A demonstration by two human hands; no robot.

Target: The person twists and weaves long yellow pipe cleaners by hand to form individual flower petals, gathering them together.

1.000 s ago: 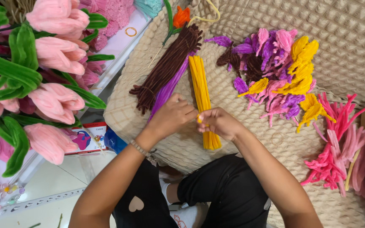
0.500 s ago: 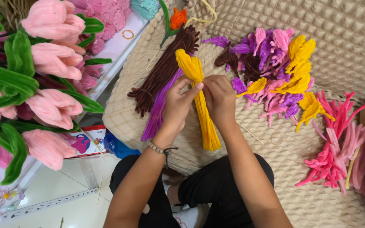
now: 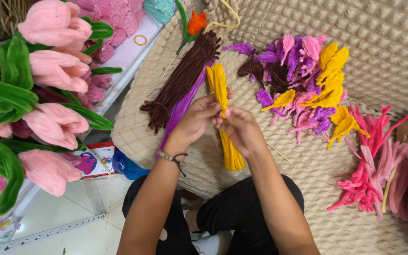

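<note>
Gripping one yellow pipe-cleaner bundle [image 3: 224, 118] mid-length: left hand [image 3: 195, 120] and right hand [image 3: 239, 130], both closed on it, over the beige textured mat [image 3: 378, 52]. Advise firm pinch, stems kept parallel. Brown bundle [image 3: 180, 82] just beside; pink tulips [image 3: 53, 75] well apart, at left.

The bundle of fuzzy yellow chenille stems [image 3: 223, 113] looks soft and matt. The beige waffle-textured cloth mat [image 3: 378, 42] beneath appears quilted, perhaps cotton.
</note>
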